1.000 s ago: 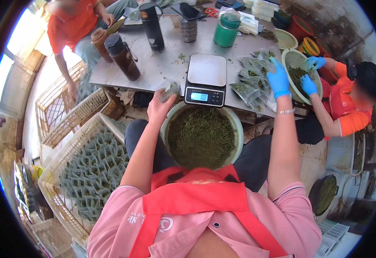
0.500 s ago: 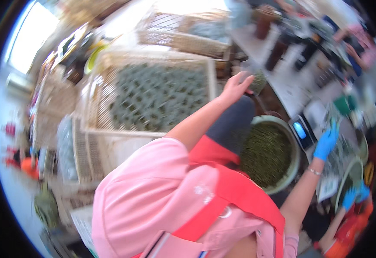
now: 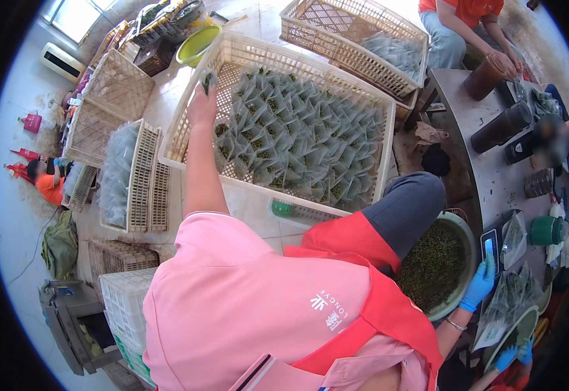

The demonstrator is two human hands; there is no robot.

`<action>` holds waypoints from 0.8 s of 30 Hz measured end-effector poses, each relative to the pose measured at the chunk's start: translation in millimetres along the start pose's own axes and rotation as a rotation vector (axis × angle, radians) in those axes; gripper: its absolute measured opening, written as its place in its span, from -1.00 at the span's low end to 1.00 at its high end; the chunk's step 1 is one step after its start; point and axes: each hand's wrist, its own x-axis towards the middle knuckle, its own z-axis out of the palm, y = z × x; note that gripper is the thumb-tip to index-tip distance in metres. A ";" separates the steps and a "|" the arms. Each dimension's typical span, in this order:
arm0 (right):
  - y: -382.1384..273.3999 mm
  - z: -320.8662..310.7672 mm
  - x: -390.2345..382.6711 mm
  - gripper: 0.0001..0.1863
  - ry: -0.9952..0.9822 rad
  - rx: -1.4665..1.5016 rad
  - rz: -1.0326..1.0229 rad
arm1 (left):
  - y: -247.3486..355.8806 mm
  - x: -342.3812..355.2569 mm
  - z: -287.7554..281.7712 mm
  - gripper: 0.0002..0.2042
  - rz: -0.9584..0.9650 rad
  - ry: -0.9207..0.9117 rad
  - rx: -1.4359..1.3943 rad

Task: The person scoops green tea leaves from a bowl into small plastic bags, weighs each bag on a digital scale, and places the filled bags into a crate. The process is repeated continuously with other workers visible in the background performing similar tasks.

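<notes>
My bare left hand (image 3: 203, 109) is stretched out over the far-left corner of a cream plastic crate (image 3: 190, 81). Its fingers are closed on a small clear bag of green leaf bits (image 3: 207, 81). Rows of similar upright bags (image 3: 297, 130) fill most of that crate. On the right, my blue-gloved right hand (image 3: 480, 284) is beside a small scale (image 3: 490, 247) with a lit display. Its fingers are extended, and nothing shows in them. A pale round tub of loose green leaf bits (image 3: 437, 264) lies just left of that glove, partly hidden by my knee.
Another cream crate (image 3: 336, 42) holds flat clear bags. Brown canisters (image 3: 500, 127) and a green jar (image 3: 547, 230) stand on the grey table (image 3: 473, 107). Filled bags (image 3: 509, 296) lie by my right hand. Co-workers sit at the far right and lower right.
My left hand has swung from beside the tub, across the crate, to its far-left corner with the bag. My right hand has drawn back toward me. The view has shifted and sharpened.
</notes>
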 end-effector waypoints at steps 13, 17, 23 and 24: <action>44.2 53.0 -57.6 -0.60 -0.226 -0.063 0.314 | 22.1 -34.0 24.5 -0.57 0.174 0.007 -0.237; 63.5 84.8 -80.5 -0.47 -0.281 -0.328 0.367 | 118.1 -94.6 32.3 -0.66 0.426 -0.103 -0.603; 62.1 96.9 -103.7 -0.72 -0.250 -0.193 0.334 | 279.9 -293.4 49.8 -0.78 1.102 -0.638 -0.842; 65.3 93.8 -104.5 -0.76 -0.155 -0.066 0.302 | 298.3 -329.9 40.4 -0.79 1.165 -0.800 -0.837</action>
